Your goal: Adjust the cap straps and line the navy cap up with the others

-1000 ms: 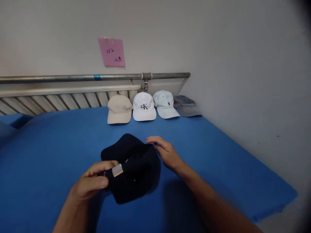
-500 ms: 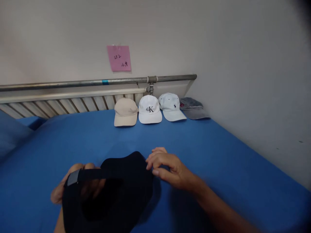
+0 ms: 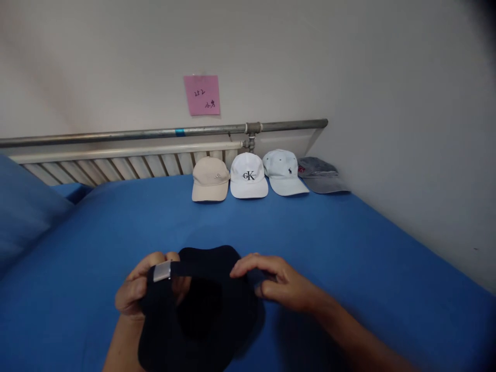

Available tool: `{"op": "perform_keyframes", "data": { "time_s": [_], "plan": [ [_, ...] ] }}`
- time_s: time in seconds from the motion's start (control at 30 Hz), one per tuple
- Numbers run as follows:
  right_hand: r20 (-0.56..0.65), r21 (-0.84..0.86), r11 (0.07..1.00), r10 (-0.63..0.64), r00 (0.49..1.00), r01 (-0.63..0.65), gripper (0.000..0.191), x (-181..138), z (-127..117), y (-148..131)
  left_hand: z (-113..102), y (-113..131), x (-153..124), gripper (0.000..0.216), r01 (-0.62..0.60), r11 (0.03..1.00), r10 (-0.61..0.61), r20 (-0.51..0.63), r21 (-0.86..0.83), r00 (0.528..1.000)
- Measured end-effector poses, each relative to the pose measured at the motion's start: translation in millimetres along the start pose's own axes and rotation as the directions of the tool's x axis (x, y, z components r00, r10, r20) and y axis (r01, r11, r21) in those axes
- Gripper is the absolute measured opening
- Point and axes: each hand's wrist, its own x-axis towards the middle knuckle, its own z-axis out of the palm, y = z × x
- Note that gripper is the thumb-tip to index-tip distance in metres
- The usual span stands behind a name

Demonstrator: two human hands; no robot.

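Note:
A black cap [image 3: 201, 320] hangs just above the blue bed sheet [image 3: 329, 243] with its back strap and silver buckle turned toward me. My left hand [image 3: 134, 289] is closed on the strap by the buckle. My right hand [image 3: 277, 284] pinches the cap's right side near the strap. The inside of the cap faces the camera.
Along the far edge stand a beige cap [image 3: 210, 179], a white cap with a black logo [image 3: 248, 175], a pale blue cap [image 3: 283, 172] and a grey cap [image 3: 321, 175]. Behind them run a metal pipe [image 3: 116, 135] and a radiator. A pink note [image 3: 202, 95] hangs on the wall. A blue pillow [image 3: 23, 201] lies left.
The black cap has been lifted off the sheet and turned, so its opening now faces me. Both hands moved onto the back strap, and the view has shifted left.

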Motion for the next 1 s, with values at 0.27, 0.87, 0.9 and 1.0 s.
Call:
{"op": "perform_keyframes", "data": {
  "time_s": [0.27,0.87,0.9,1.0],
  "plan": [
    [0.268,-0.253,0.966,0.011,0.963,0.06,0.012,0.9,13.2,-7.9,8.5,1.7,4.9,0.016,-0.072,0.993,0.093,0.251,-0.092,0.964],
    [-0.567,-0.138,0.983,-0.176,0.805,0.118,0.032,15.0,6.7,32.0,2.8,-3.6,11.3,0.014,0.061,0.901,-0.077,0.019,0.429,0.997],
    [-0.599,-0.168,0.976,-0.212,0.773,0.137,0.033,17.4,3.3,37.3,4.4,-5.2,14.5,0.014,0.079,0.848,-0.089,-0.006,0.524,0.996],
    [-0.652,-0.219,0.962,-0.27,0.709,0.165,0.036,25.6,-7.6,54.2,11.5,-11.9,23.7,0.015,0.127,0.685,-0.136,-0.045,0.717,0.99]
  ]
}}
